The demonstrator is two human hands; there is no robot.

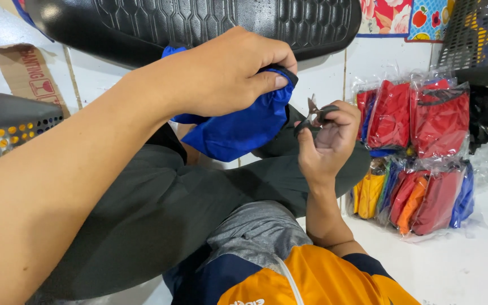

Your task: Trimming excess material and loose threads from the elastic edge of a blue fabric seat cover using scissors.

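— see the left hand point(230, 73)? it's pinched tight on the top edge of that blue fabric pouch point(238, 127), thumb pressed onto a black trim strip point(282, 72), holding the pouch up over the lap, just under the black seat point(199, 22).

— and the right hand point(329, 138)?

— curled around small thread snips point(314, 116), the metal tips pointing up and towards the pouch. the snips sit just beside the blue cloth, not quite touching it as far as i can tell.

— that's what worries me. the tips are close to the left thumb. if the cloth slackens or the hand drifts, i'd guess the blades could nick skin instead of a thread.

— or bite the fabric itself. the pouch hangs loose below the pinch, so a fold could slip between the blades and get a hole cut in it.

— the grip is only at one edge, too. a tug from the snips might pull it free and drop it on the dark trousers point(159, 209).

— the packed pouches in clear bags point(419, 158), red, orange and yellow, are stacked on the white floor point(470, 265) well apart to the right, so they're out of harm's way.

— whether any thread is caught in the blades, i can't tell; it's too small.
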